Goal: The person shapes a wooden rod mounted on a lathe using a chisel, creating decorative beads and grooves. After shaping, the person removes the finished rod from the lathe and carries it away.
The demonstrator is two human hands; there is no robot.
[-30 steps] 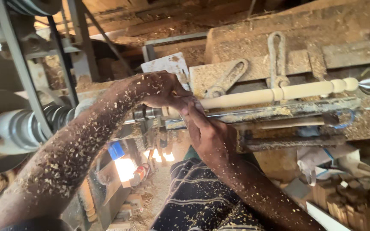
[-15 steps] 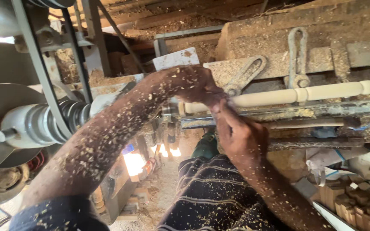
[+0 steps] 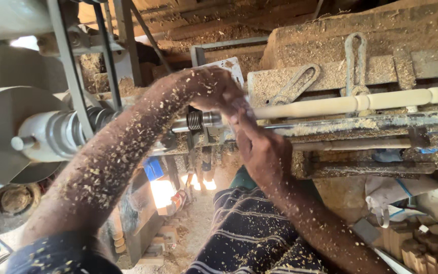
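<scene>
Wooden spindle (image 3: 340, 105): pale, turned, with beads at its right end; lies level in the lathe, above the dusty lathe bed (image 3: 376, 124). Left hand (image 3: 211, 90): curled over the spindle's left end by the metal chuck (image 3: 204, 120); grip partly hidden. Right hand (image 3: 259, 147): fingers raised to the same end, holding nothing that shows. Step, by judgement: working the spindle's left end; the next move calls for steady, light contact. Pulley (image 3: 41, 134) at left. Sawdust coats both forearms.
</scene>
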